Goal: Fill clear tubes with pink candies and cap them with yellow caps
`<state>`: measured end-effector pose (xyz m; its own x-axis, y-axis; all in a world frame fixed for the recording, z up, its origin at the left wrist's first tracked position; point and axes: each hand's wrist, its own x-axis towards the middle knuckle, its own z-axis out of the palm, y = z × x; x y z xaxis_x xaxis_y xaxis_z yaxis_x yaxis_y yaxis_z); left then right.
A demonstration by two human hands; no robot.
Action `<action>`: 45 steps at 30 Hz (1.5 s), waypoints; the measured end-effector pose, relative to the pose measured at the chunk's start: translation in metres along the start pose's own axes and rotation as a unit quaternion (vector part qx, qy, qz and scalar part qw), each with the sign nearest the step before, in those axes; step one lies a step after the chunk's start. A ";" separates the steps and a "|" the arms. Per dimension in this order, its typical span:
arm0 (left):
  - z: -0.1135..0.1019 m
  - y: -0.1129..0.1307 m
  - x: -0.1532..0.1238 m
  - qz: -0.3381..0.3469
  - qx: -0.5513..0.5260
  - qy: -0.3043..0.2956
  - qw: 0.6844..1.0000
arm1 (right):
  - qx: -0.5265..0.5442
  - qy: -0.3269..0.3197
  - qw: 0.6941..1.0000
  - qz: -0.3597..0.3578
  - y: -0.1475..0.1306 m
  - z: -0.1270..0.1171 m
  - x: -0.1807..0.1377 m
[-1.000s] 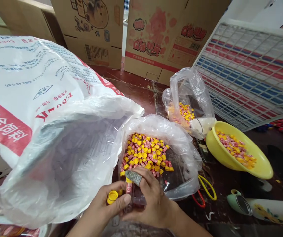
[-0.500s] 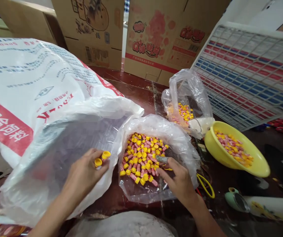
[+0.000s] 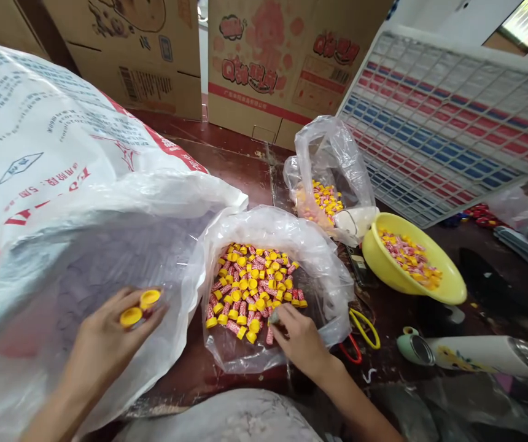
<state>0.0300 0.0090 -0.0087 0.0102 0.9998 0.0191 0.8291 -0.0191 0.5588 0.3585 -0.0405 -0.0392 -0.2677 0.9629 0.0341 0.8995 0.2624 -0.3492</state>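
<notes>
On the dark red table (image 3: 240, 178), big white sack (image 3: 66, 141) gaping // clear bag (image 3: 301, 239) beside it // left hand (image 3: 107, 331) at sack's mouth, right hand (image 3: 303, 344) in the bag, can't tell from here if gripping // pinkish capped tubes (image 3: 245, 288) heaped by its fingertips // two yellow caps (image 3: 150, 298) pinched in the left

On my feed the left hand (image 3: 110, 334) was blurred, and its fingers hid whatever sat beneath two yellow caps (image 3: 150, 299). I couldn't tell whether the right hand (image 3: 301, 344), its fingertips partly hidden, gripped the red-and-white tube (image 3: 270, 335) there. The left edge cut off the white sack (image 3: 66, 132), its contents (image 3: 112, 258) too smeared to identify; the top edge cropped the cardboard boxes (image 3: 273, 67).
</notes>
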 end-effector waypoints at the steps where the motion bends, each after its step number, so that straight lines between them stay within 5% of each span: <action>1: -0.001 -0.003 -0.010 0.014 -0.056 0.035 0.998 | 0.020 0.001 1.000 0.007 0.001 -0.002 0.001; 7: 0.015 0.004 -0.066 0.229 -0.147 0.081 0.959 | -0.010 -0.039 0.999 -0.001 -0.005 -0.002 0.006; 13: 0.023 0.030 -0.074 0.456 -0.073 0.071 0.884 | 0.013 -0.005 1.000 0.028 -0.012 0.008 0.001; 18: 0.029 0.043 -0.070 0.538 -0.027 0.102 0.836 | 0.071 -0.028 0.996 0.039 -0.006 0.005 0.000; 22: 0.035 0.046 -0.077 0.513 -0.022 0.113 0.851 | 0.156 0.020 0.986 0.053 -0.003 -0.009 0.003; 25: 0.038 0.049 -0.081 0.505 -0.029 0.106 0.856 | 0.371 0.085 0.919 0.100 -0.018 -0.024 0.007; 29: 0.039 0.054 -0.079 0.519 -0.040 0.101 0.848 | 0.588 0.028 0.802 0.097 -0.056 -0.039 0.015; 33: 0.035 0.054 -0.072 0.527 -0.034 0.096 0.844 | 0.638 -0.050 0.765 0.073 -0.076 -0.039 0.017; 36: 0.030 0.050 -0.068 0.537 -0.040 0.086 0.838 | 0.602 -0.130 0.787 0.035 -0.074 -0.039 0.011; 38: 0.029 0.045 -0.066 0.528 -0.046 0.076 0.845 | 0.533 -0.141 0.834 -0.021 -0.070 -0.041 0.006; 41: 0.032 0.038 -0.065 0.513 -0.059 0.078 0.853 | 0.392 -0.055 0.914 -0.093 -0.067 -0.040 -0.003; 45: 0.039 0.038 -0.064 0.493 -0.103 0.098 0.859 | 0.257 0.034 0.953 -0.158 -0.070 -0.027 -0.007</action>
<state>0.0828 -0.0551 -0.0210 0.5390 0.4770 0.6942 0.3550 -0.8761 0.3264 0.3072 -0.0643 0.0102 -0.4591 0.8468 0.2686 0.4854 0.4923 -0.7225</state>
